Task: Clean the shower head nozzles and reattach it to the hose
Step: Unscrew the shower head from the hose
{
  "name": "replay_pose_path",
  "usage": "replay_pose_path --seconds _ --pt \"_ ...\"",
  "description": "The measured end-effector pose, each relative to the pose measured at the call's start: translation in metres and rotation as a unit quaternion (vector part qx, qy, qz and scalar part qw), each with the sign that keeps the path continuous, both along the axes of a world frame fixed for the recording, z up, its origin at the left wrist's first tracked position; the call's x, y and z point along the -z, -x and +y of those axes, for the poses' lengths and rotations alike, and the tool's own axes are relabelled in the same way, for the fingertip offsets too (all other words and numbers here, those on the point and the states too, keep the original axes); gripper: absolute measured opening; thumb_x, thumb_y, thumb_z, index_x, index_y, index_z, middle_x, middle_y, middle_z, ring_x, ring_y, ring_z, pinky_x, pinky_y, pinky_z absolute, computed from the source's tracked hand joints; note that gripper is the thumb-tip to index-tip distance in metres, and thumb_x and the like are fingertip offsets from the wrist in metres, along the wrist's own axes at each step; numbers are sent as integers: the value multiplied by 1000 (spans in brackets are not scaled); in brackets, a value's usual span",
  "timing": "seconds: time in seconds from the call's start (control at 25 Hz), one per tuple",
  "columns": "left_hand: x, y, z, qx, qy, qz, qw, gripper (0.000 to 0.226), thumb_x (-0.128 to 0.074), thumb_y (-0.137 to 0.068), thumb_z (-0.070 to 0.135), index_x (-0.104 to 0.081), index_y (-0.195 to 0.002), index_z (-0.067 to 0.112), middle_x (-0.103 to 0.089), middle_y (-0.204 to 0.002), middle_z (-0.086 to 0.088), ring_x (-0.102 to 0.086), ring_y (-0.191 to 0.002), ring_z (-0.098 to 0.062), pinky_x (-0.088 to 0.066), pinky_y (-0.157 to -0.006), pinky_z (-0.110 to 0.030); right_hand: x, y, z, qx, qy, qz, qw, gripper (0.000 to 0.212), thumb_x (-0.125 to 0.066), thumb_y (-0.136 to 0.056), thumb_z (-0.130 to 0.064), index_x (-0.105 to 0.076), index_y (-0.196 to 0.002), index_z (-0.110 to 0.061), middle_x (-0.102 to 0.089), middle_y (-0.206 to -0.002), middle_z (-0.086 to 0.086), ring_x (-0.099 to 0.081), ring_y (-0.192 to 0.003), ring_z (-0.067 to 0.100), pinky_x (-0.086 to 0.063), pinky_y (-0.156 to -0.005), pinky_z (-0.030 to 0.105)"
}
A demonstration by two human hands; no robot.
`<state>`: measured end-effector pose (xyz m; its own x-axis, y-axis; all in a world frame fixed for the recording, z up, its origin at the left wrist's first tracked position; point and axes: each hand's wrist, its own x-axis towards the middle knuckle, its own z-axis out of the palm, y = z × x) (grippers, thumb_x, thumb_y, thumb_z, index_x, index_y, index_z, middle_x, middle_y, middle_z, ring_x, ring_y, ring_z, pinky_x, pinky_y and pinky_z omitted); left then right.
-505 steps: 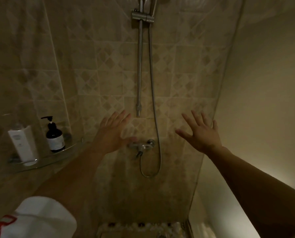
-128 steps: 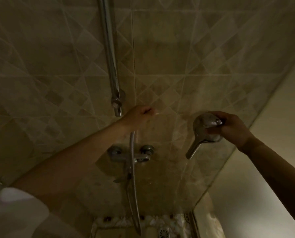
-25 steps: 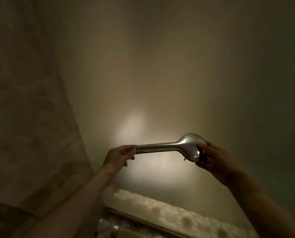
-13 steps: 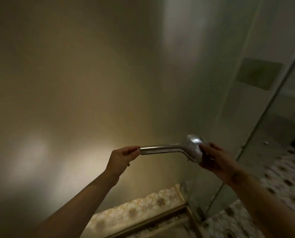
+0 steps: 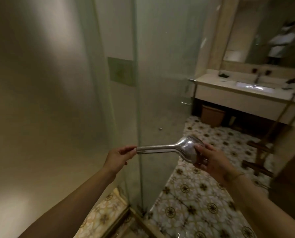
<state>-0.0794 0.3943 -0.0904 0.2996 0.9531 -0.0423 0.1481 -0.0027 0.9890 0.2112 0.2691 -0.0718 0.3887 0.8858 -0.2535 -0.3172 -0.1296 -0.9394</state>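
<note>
The chrome shower head (image 5: 167, 149) is off its hose and lies level in front of me, its handle pointing left and its round head to the right. My left hand (image 5: 119, 155) pinches the open end of the handle with its fingertips. My right hand (image 5: 210, 162) cups the round head from the right and below, so the nozzle face is hidden. The hose is out of view.
A glass shower panel (image 5: 160, 79) stands right behind the shower head, its edge at the raised shower curb (image 5: 119, 213). Beyond it are patterned floor tiles (image 5: 195, 203), a vanity with a sink (image 5: 246, 88), a mirror (image 5: 267, 35) and a brown bin (image 5: 212, 115).
The view has swung right from the plain shower wall to the glass panel and the bathroom beyond. Both hands keep the same hold on the shower head.
</note>
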Motion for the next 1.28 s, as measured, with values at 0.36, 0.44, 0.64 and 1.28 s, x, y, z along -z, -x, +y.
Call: replay_pose_path --seconds 0.36,0.44,0.64,1.28 --pt "27 -169 51 145 28 -2 989 17 -69 -85 14 -73 -101 18 -61 -66 5 -43 -59 -8 -32 -42 -12 26 -111 -32 171 45 23 984 30 -71 -86 -22 -68 -115 -23 -69 -117 9 -67 -104 32 -56 -74 39" --pt "34 -198 68 167 35 -10 985 15 -69 -85 13 -73 -98 19 -62 -66 6 -42 -57 -8 -31 -42 -12 30 -128 -28 192 52 17 980 31 -70 -86 -22 -67 -117 -23 -69 -118 9 -66 -104 31 -56 -75 39" --pt "43 -261 118 226 60 -18 972 15 -69 -85 17 -73 -99 22 -65 -74 8 -43 -57 -5 -33 -44 -13 29 -161 -4 250 75 27 965 44 -71 -84 -21 -62 -127 -18 -62 -122 10 -62 -106 30 -57 -75 41" --pt "67 -403 218 296 145 -83 940 17 -65 -86 6 -72 -98 16 -73 -91 -5 -68 -82 -17 -54 -61 -20 44 -281 73 308 80 69 946 47 -72 -80 -22 -63 -126 -16 -56 -130 14 -60 -112 34 -58 -73 45"
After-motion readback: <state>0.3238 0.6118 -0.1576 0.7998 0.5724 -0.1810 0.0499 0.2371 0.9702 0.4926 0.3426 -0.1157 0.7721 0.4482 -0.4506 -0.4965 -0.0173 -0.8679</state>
